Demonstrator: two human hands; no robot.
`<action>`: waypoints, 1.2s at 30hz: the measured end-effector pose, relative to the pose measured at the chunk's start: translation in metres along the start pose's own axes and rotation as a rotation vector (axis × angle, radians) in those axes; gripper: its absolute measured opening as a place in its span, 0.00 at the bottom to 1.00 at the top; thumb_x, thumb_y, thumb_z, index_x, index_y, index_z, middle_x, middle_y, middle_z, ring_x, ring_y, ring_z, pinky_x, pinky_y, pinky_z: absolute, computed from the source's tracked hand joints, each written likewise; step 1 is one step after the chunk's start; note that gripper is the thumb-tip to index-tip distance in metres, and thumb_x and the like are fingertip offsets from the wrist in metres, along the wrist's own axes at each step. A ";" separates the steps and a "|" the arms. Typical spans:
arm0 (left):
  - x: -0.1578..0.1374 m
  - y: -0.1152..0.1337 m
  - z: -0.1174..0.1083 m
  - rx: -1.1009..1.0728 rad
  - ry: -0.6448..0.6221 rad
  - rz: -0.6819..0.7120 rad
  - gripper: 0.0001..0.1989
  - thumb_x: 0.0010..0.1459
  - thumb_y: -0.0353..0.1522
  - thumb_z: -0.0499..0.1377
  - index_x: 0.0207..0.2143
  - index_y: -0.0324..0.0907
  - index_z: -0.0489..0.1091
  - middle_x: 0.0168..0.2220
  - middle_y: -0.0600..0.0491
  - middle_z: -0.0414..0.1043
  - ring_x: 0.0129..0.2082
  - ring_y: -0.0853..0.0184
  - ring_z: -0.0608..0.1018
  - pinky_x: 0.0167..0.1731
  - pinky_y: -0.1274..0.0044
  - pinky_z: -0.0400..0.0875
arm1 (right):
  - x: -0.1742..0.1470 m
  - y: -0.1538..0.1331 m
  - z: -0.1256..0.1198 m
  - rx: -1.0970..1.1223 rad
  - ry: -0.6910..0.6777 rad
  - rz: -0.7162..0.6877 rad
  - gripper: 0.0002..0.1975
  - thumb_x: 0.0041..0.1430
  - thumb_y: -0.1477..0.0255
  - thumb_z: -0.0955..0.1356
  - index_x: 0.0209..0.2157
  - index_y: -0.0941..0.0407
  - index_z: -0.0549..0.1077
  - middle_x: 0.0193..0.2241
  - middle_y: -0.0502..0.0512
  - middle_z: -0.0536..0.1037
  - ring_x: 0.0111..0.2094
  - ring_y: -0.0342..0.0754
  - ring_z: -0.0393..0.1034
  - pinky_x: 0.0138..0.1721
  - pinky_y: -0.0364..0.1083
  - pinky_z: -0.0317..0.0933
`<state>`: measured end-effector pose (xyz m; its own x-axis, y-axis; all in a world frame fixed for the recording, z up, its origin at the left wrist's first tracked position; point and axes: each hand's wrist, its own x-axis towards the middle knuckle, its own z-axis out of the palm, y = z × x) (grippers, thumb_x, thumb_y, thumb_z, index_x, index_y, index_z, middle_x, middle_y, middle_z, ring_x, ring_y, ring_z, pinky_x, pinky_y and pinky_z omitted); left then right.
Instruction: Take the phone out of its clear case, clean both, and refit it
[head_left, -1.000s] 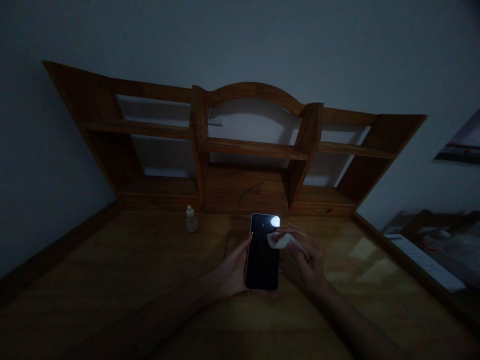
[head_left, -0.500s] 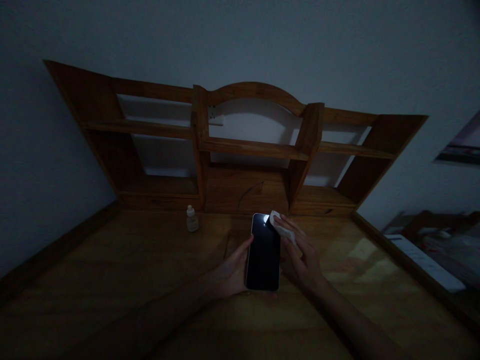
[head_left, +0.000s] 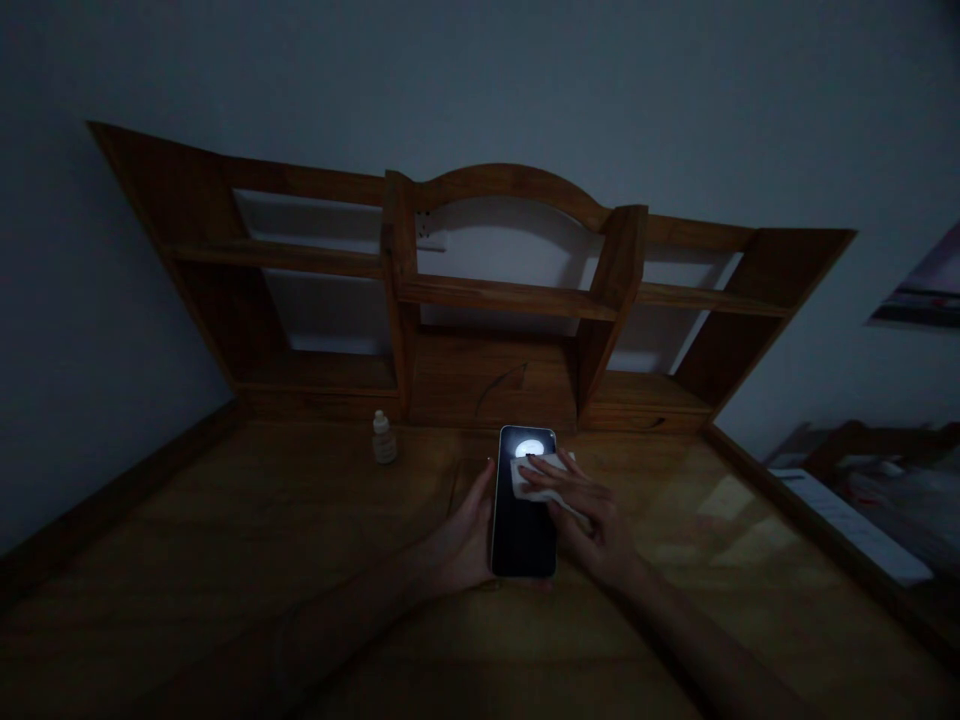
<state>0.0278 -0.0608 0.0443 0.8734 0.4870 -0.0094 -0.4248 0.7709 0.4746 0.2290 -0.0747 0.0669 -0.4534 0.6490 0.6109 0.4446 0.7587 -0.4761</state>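
On the desk [head_left: 315,500], the bottle [head_left: 384,442] stands left of the phone [head_left: 523,540], before the shelf unit [head_left: 502,298].

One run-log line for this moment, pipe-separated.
left hand: holding phone | right hand: fingers over white wipe on phone | desk: bottle upright, left of phone

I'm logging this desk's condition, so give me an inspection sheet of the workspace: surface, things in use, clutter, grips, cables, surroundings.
Surface: wooden desk, dimly lit.
Things in use: phone, bright spot near its top; white cloth on it.
Clutter: small bottle, upright, left of the phone.
Grips: left grip holds the phone; right grip has fingers over the cloth.
Cables: nothing seen.
Surroundings: wooden shelf unit behind; socket on the wall.
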 end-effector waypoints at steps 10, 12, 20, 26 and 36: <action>-0.001 0.000 -0.004 -0.001 -0.025 0.018 0.35 0.63 0.55 0.43 0.60 0.40 0.59 0.54 0.38 0.63 0.55 0.46 0.64 0.51 0.54 0.59 | -0.001 -0.004 -0.002 0.138 -0.071 -0.058 0.19 0.61 0.77 0.63 0.51 0.48 0.73 0.49 0.51 0.78 0.54 0.50 0.70 0.63 0.61 0.50; -0.001 0.000 -0.001 0.018 -0.025 0.019 0.35 0.64 0.55 0.43 0.60 0.38 0.59 0.54 0.37 0.63 0.55 0.46 0.64 0.52 0.54 0.59 | 0.000 -0.006 -0.002 0.148 -0.092 -0.060 0.19 0.60 0.78 0.64 0.50 0.49 0.74 0.48 0.52 0.79 0.53 0.50 0.71 0.62 0.59 0.54; 0.000 0.000 -0.003 0.039 -0.004 0.013 0.36 0.63 0.56 0.43 0.59 0.37 0.60 0.51 0.37 0.65 0.54 0.46 0.66 0.51 0.53 0.59 | 0.001 -0.012 -0.001 0.228 -0.113 -0.045 0.15 0.59 0.75 0.63 0.43 0.52 0.78 0.42 0.53 0.82 0.47 0.50 0.75 0.56 0.54 0.62; -0.003 0.001 0.006 0.034 0.027 0.006 0.35 0.62 0.56 0.45 0.57 0.38 0.62 0.46 0.38 0.68 0.51 0.46 0.68 0.51 0.54 0.59 | 0.003 -0.017 -0.002 0.203 -0.129 -0.023 0.14 0.59 0.73 0.62 0.38 0.53 0.79 0.39 0.55 0.83 0.41 0.50 0.78 0.52 0.54 0.66; 0.000 0.000 -0.002 0.029 0.012 0.009 0.37 0.62 0.57 0.44 0.57 0.36 0.62 0.47 0.37 0.67 0.51 0.47 0.68 0.50 0.54 0.60 | 0.001 -0.014 0.000 0.165 -0.058 -0.095 0.14 0.56 0.75 0.63 0.38 0.53 0.79 0.36 0.53 0.83 0.38 0.49 0.79 0.50 0.54 0.68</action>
<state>0.0277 -0.0600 0.0425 0.8663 0.4993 -0.0155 -0.4257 0.7541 0.5002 0.2221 -0.0850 0.0740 -0.5328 0.5729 0.6228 0.2677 0.8123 -0.5182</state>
